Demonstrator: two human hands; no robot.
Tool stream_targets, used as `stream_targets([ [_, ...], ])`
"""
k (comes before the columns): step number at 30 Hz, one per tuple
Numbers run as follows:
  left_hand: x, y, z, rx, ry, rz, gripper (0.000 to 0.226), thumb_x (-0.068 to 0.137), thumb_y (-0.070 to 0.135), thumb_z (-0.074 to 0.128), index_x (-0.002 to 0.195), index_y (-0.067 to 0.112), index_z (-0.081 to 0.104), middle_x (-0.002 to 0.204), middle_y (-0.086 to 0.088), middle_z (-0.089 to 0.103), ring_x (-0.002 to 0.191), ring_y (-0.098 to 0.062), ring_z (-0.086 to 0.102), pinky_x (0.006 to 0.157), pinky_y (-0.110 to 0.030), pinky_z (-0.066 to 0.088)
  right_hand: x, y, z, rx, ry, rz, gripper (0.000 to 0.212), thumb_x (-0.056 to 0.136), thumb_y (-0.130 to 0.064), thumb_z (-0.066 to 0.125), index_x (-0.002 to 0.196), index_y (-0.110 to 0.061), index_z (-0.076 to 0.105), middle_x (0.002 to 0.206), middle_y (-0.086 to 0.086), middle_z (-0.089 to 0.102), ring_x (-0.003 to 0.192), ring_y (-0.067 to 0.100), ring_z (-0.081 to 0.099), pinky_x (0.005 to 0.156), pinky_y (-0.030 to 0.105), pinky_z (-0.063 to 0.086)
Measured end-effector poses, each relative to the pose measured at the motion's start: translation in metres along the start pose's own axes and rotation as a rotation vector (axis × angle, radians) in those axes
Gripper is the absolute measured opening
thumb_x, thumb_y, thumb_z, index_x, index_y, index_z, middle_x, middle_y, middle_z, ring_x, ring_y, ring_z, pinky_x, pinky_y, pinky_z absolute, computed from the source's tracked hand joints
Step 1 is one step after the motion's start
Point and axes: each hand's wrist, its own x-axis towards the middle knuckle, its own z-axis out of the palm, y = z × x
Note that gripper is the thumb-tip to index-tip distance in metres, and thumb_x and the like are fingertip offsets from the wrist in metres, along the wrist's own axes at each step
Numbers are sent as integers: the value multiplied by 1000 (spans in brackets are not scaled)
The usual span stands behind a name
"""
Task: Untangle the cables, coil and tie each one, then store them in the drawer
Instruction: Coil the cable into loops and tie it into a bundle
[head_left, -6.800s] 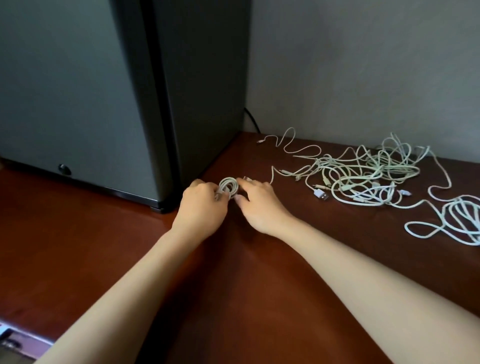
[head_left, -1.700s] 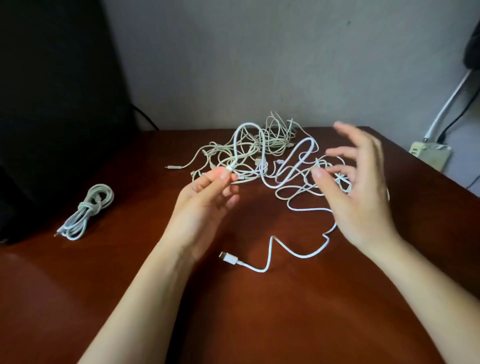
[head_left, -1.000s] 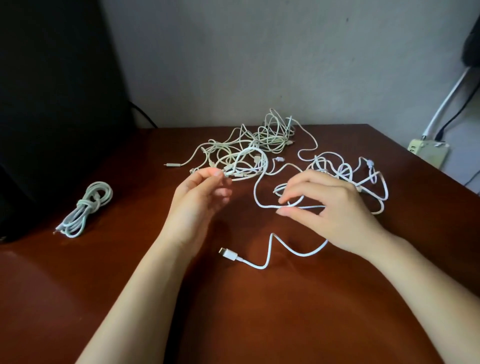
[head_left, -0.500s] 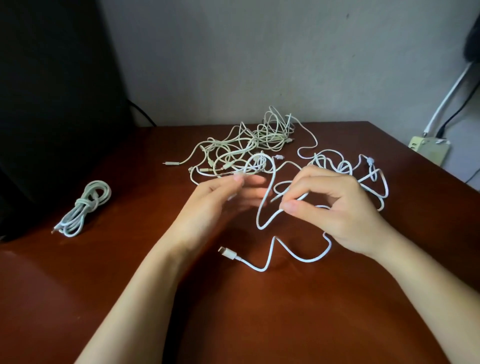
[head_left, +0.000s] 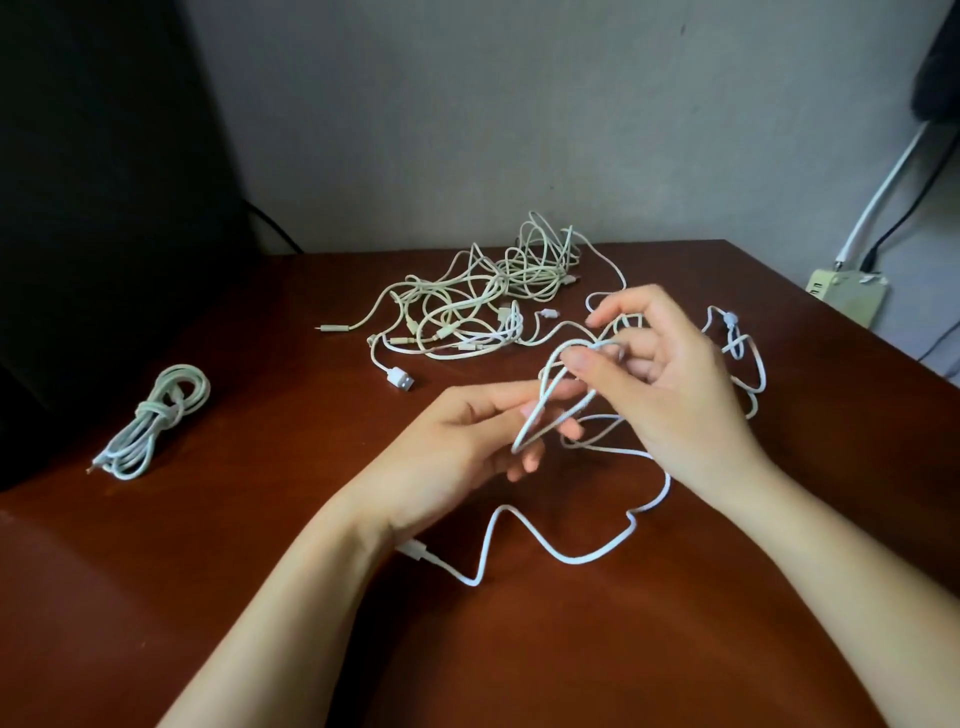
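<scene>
A white cable (head_left: 597, 556) snakes over the brown table (head_left: 571, 649), its plug end lying by my left wrist. My left hand (head_left: 467, 447) holds the lower end of a narrow loop of this cable between its fingers. My right hand (head_left: 660, 374) pinches the loop's upper bend between thumb and forefinger. Behind the hands lies a tangled pile of pale cables (head_left: 478, 306). More white loops (head_left: 743, 358) lie to the right of my right hand. One coiled and tied cable (head_left: 156, 415) rests at the left.
A large black appliance (head_left: 104, 208) stands at the left, against the grey wall. The table's right edge runs diagonally at the far right. Beyond it a beige power strip (head_left: 847, 296) with cords leans at the wall. No drawer is in view.
The tied coil was set down at the left and the view turned to the pile. My hands picked up the white cable and drew it into a loop held between them.
</scene>
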Motion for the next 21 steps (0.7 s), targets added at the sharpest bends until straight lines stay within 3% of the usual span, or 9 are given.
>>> stream_targets([
  [4,2,0,2,-53,-8,-59,38,84,12,48,118,3,62,88,-5,67,59,-8,46,56,-15,40,1,1,1,-84,-38,-12,25,75,-48,63,79,-24,66,69,12,61,63,38,56,61,47,47],
  [6,2,2,1,-88,-20,-81,38,82,11,44,113,4,65,90,-10,69,62,-12,51,59,-18,44,2,-1,-1,-53,-82,-24,17,79,-38,68,70,-24,67,65,5,62,57,26,54,55,36,44],
  [8,1,5,-1,-114,-55,-118,38,83,19,41,106,9,70,90,-12,69,66,-17,58,67,-23,50,2,-5,-2,23,-175,-28,14,81,-24,69,67,-25,65,61,-7,60,54,3,51,52,14,39],
  [9,1,6,-1,-130,-77,-140,37,84,25,43,101,12,72,90,-13,70,68,-19,61,70,-26,52,2,-6,-3,58,-233,-26,16,81,-21,70,66,-22,65,60,-6,60,55,2,52,54,10,40],
  [12,0,7,-1,-152,-124,-163,40,80,41,51,99,10,69,88,-17,70,70,-24,65,73,-30,55,-3,-10,1,109,-352,-25,13,80,-26,66,75,-14,68,65,15,62,54,15,55,55,15,44],
  [15,-1,9,0,-162,-188,-182,42,80,32,51,107,0,54,90,-20,68,69,-27,64,70,-33,54,-6,-9,4,29,-359,-25,17,76,-38,65,80,-22,69,61,20,62,55,30,57,55,28,44],
  [18,-3,8,-1,-224,-266,-189,40,76,28,47,104,1,50,92,-22,65,70,-28,58,69,-33,49,-8,-9,5,29,-382,-38,15,76,-39,65,76,-24,67,54,16,61,44,11,56,53,13,40],
  [21,-4,8,-2,-282,-319,-175,32,72,20,42,98,8,56,86,-16,61,66,-21,47,63,-30,37,-10,-9,5,-42,-355,-70,19,78,-37,72,67,-27,61,46,-6,57,39,0,52,50,8,36],
])
